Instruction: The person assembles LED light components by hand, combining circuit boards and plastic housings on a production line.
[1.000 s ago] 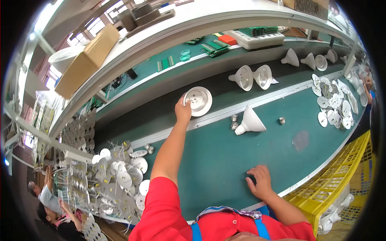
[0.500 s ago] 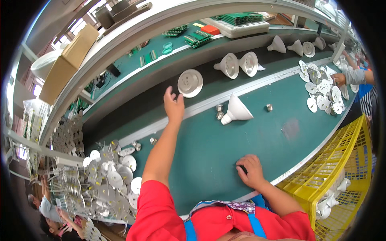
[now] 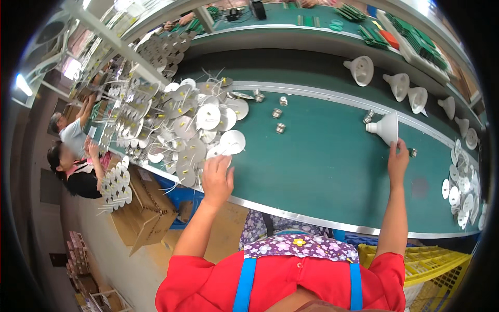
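Observation:
My left hand reaches the near edge of a large heap of round white discs with wires. Its fingertips touch a white disc, while the thumb stands apart. On the green bench to the right, a white cone-shaped lamp housing lies tipped, its wide mouth facing right. My right hand has its fingers closed at the lower rim of this housing. A metal screw cap lies by its narrow neck, and another screw cap is just right of my right hand.
Several loose screw caps lie right of the heap. More lamp housings line the back ledge. A second disc pile sits at the right end. Below are a yellow crate and a cardboard box. Two people work at far left.
The view has swung left. My left hand has gone from a lamp housing at the back to the disc heap. My right hand has moved from the bench's front to the tipped housing.

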`<state>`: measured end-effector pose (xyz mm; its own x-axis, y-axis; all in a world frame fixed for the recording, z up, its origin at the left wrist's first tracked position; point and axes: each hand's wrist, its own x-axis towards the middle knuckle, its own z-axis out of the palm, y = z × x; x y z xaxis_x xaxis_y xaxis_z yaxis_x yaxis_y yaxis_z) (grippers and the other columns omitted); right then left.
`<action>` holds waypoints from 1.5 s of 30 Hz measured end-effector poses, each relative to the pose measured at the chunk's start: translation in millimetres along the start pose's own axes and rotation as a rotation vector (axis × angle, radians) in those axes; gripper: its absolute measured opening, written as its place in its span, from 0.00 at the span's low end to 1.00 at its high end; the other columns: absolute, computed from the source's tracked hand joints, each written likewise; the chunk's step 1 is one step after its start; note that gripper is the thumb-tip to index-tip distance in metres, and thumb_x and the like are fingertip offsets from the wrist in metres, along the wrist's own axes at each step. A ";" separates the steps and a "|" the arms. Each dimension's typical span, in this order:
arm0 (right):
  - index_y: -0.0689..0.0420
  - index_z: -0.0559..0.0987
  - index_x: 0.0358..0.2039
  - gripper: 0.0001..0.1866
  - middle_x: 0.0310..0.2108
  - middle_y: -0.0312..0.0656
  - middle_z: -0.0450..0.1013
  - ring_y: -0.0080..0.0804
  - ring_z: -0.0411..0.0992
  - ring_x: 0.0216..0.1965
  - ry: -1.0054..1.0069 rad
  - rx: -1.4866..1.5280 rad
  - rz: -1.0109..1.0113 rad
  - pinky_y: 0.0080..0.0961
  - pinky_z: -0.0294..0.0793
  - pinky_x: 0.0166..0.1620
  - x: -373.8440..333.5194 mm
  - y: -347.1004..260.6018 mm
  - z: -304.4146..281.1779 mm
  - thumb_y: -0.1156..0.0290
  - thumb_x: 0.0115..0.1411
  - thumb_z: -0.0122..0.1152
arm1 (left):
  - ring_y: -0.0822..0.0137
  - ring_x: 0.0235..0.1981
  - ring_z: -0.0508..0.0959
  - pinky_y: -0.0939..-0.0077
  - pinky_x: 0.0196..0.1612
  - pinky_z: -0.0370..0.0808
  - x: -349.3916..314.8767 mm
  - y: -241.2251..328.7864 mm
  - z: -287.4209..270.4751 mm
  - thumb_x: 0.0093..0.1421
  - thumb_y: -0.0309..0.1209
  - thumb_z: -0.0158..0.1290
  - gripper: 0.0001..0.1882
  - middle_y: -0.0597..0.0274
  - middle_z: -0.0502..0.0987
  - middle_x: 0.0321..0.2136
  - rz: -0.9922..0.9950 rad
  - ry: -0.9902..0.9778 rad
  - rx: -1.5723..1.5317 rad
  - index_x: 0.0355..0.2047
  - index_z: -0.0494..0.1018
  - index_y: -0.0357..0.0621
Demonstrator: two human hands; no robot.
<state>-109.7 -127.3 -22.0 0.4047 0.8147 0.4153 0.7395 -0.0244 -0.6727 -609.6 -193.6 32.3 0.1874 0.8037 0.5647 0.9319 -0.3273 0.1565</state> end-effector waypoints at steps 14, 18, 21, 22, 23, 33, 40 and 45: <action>0.57 0.71 0.42 0.20 0.42 0.47 0.68 0.49 0.63 0.47 -0.163 -0.030 -0.326 0.39 0.62 0.50 -130.8 -112.4 -11.6 0.74 0.47 0.62 | 0.60 0.41 0.78 0.65 0.36 0.75 141.6 -14.9 42.6 0.53 0.43 0.52 0.18 0.57 0.79 0.38 -0.251 -1.096 0.469 0.36 0.78 0.45; 0.58 0.71 0.42 0.20 0.43 0.47 0.69 0.49 0.63 0.47 -0.124 -0.069 -0.308 0.39 0.62 0.51 -133.0 -112.6 -28.5 0.72 0.48 0.62 | 0.58 0.41 0.78 0.66 0.41 0.75 121.7 -34.3 62.1 0.48 0.42 0.56 0.19 0.53 0.78 0.39 -0.171 -1.180 0.449 0.37 0.78 0.43; 0.58 0.71 0.42 0.19 0.42 0.47 0.69 0.48 0.64 0.46 -0.123 -0.061 -0.285 0.39 0.63 0.50 -136.5 -102.7 -34.9 0.71 0.49 0.62 | 0.55 0.39 0.79 0.64 0.41 0.75 121.3 -26.6 57.9 0.47 0.44 0.58 0.21 0.51 0.78 0.37 -0.175 -1.086 0.425 0.34 0.78 0.40; 0.58 0.71 0.42 0.19 0.41 0.46 0.70 0.48 0.64 0.46 -0.114 -0.056 -0.278 0.38 0.63 0.50 -138.1 -100.6 -35.8 0.71 0.49 0.62 | 0.55 0.39 0.79 0.64 0.41 0.75 123.6 -19.6 56.1 0.46 0.45 0.59 0.22 0.50 0.78 0.36 -0.214 -1.094 0.395 0.33 0.78 0.40; 0.58 0.71 0.42 0.19 0.41 0.46 0.70 0.48 0.64 0.45 -0.106 -0.049 -0.272 0.38 0.63 0.50 -139.9 -98.3 -37.0 0.71 0.49 0.62 | 0.55 0.39 0.79 0.64 0.41 0.75 123.9 -10.5 57.4 0.46 0.45 0.59 0.22 0.50 0.78 0.36 -0.196 -1.090 0.391 0.33 0.78 0.40; 0.57 0.72 0.40 0.16 0.40 0.45 0.70 0.46 0.65 0.45 -0.097 0.004 -0.268 0.37 0.63 0.50 -151.2 -96.8 -38.1 0.73 0.49 0.62 | 0.63 0.24 0.81 0.69 0.32 0.77 128.8 1.8 65.1 0.41 0.34 0.65 0.12 0.55 0.78 0.19 0.024 -1.250 0.345 0.20 0.78 0.37; 0.58 0.73 0.39 0.13 0.40 0.46 0.71 0.46 0.66 0.45 -0.145 0.042 -0.246 0.37 0.64 0.50 -157.3 -103.7 -37.8 0.72 0.50 0.59 | 0.54 0.37 0.79 0.62 0.35 0.76 111.3 14.1 64.5 0.38 0.28 0.60 0.14 0.53 0.79 0.36 0.136 -1.151 0.533 0.29 0.80 0.44; 0.58 0.73 0.39 0.12 0.40 0.46 0.71 0.43 0.66 0.46 -0.202 0.066 -0.202 0.34 0.64 0.51 -154.7 -112.1 -44.0 0.74 0.52 0.57 | 0.54 0.37 0.79 0.62 0.37 0.76 127.1 29.4 41.6 0.48 0.30 0.53 0.13 0.52 0.78 0.35 -0.034 -1.083 0.366 0.35 0.78 0.45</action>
<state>-231.5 -276.1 16.1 0.1326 0.8981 0.4193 0.7550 0.1826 -0.6298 -545.5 -80.4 75.0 0.1645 0.8733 -0.4585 0.9428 -0.2758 -0.1871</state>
